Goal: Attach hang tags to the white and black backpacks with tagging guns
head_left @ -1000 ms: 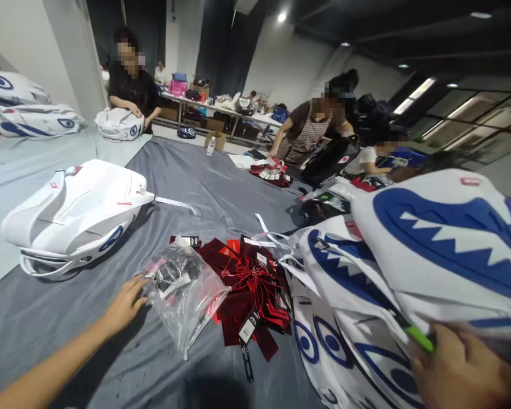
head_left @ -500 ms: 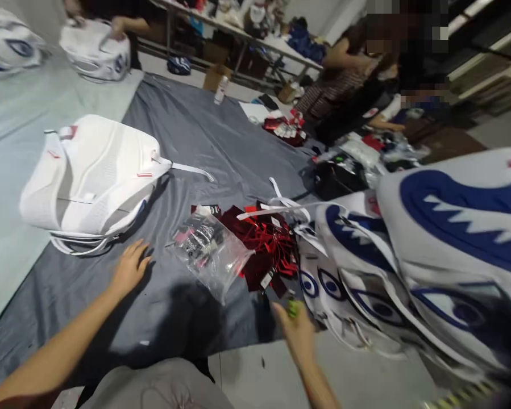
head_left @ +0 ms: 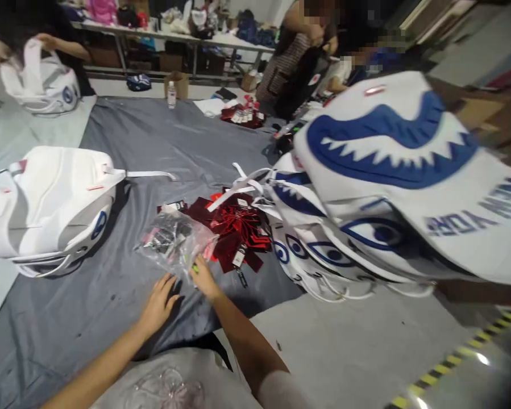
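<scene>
A clear plastic bag (head_left: 174,241) of small dark and pink items lies on the grey sheet (head_left: 161,142). My left hand (head_left: 158,304) rests flat on the sheet just below the bag, fingers spread. My right hand (head_left: 204,276) is at the bag's lower edge, fingers closed on a small green object (head_left: 194,268). A heap of dark red hang tags (head_left: 232,227) lies right of the bag. Beyond them is a stack of white backpacks with blue shark faces (head_left: 383,176).
A white backpack (head_left: 50,207) lies on its side at the left. Other people handle bags and tags at the far side near a long table (head_left: 170,37). A water bottle (head_left: 172,94) and cardboard box (head_left: 179,84) stand beyond the sheet. Yellow-black floor tape (head_left: 455,358) is at right.
My right hand came off the shark backpacks and swung left to the plastic bag, carrying the green object. My left hand drew back below the bag. The view tilted down.
</scene>
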Motion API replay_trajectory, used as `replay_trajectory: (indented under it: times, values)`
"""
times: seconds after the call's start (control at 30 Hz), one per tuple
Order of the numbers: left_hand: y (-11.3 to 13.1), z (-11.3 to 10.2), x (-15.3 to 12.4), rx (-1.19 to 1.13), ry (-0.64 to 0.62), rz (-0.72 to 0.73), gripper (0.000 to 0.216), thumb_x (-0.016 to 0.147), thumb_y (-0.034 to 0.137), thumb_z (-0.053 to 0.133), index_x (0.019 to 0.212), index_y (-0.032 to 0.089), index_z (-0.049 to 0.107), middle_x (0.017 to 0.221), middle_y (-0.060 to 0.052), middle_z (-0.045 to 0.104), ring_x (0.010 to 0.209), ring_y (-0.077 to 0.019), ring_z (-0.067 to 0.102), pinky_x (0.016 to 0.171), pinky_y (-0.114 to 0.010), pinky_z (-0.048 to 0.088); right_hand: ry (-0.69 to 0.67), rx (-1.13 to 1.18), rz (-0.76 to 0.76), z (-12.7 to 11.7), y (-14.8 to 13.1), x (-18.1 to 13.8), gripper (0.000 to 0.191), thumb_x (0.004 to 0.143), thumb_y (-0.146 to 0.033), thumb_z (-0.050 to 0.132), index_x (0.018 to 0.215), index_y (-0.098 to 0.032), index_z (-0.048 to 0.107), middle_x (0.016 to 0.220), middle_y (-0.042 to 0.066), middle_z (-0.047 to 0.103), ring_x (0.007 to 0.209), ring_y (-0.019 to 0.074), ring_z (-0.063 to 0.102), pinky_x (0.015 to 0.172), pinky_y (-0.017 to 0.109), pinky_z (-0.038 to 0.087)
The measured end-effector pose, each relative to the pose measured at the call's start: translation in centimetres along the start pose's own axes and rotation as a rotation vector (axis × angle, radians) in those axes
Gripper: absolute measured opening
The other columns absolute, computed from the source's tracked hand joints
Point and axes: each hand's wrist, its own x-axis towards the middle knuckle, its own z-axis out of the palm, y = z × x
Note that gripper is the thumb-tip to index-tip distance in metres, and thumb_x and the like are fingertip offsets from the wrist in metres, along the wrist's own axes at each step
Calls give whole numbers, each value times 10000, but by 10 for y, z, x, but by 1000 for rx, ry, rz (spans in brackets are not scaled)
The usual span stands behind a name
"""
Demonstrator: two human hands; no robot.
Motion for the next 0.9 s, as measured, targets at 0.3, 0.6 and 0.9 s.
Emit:
replay_trajectory:
  times: [0.3, 0.6, 0.9]
  values:
    - [95, 62, 34, 153, 16, 60, 449, 934, 285, 529, 1360, 146, 555, 1515, -197, 445, 1418, -342, 423, 1155, -551, 401, 91, -55, 65, -87, 104, -136, 422, 856, -90, 434, 1175, -163, 700, 1150, 133, 706, 1095, 244, 647, 995, 401, 511]
    - [126, 90, 76, 395, -56, 30, 496, 866, 187, 572, 1360, 156, 561, 1589, -189, 339, 1496, -384, 260, 1178, -564, 328, 138, -109, 147, -113, 137, -136, 406, 915, -105, 406, 1224, -159, 663, 1173, 120, 680, 1121, 219, 615, 1004, 350, 484]
    - [53, 67, 96, 472, -35, -272, 716, 803, 365, 664, 1380, -18, 483, 1493, -362, 376, 1415, -486, 337, 1122, -672, 278, 101, -189, 207, -121, 130, -97, 334, 882, -122, 521, 1164, -183, 690, 1140, 116, 680, 1079, 222, 622, 988, 330, 477]
